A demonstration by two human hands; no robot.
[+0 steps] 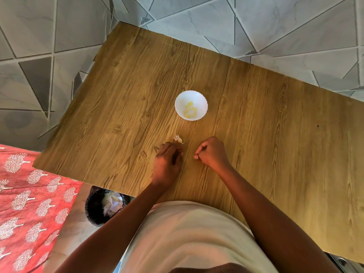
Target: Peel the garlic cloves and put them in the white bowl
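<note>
White bowl [191,105] sits mid-worktop, scalloped rim, upright. Inside it: a small cluster of peeled garlic cloves [190,111], pale yellow, lying on the bottom toward the near side. Count unclear, a handful.

Second container: black bin [96,207] on the floor under the near-left edge of the worktop [256,119], partly hidden by the worktop and the left forearm. Holds papery garlic skins [113,203], whitish, loosely piled.

On the worktop, nearer the person than the bowl: a garlic piece with loose skin [178,139], whitish-pink, lying just beyond the left fingertips, touching or almost touching them; cannot tell which. Well apart from the bowl.

Left hand [167,164] palm down, low on the worktop, fingers [169,147] bunched together and pointed forward at the garlic piece. Whether they pinch anything underneath cannot be told; tips are hidden by the hand itself.

Right hand [211,153] just beside the left, small gap between them, knuckles up, fingers curled into a loose fist, thumb tucked against the index finger. Something small may be pinched at the thumb tip, too small to tell. Both forearms bare, reaching in from the bottom of the view.

Pale shirt [189,233] fills the bottom centre. Red fabric with white tree print [29,203] at left. Grey tiled floor [275,20] with dark triangle lines beyond the worktop.

No brands, labels or readable writing visible.
</note>
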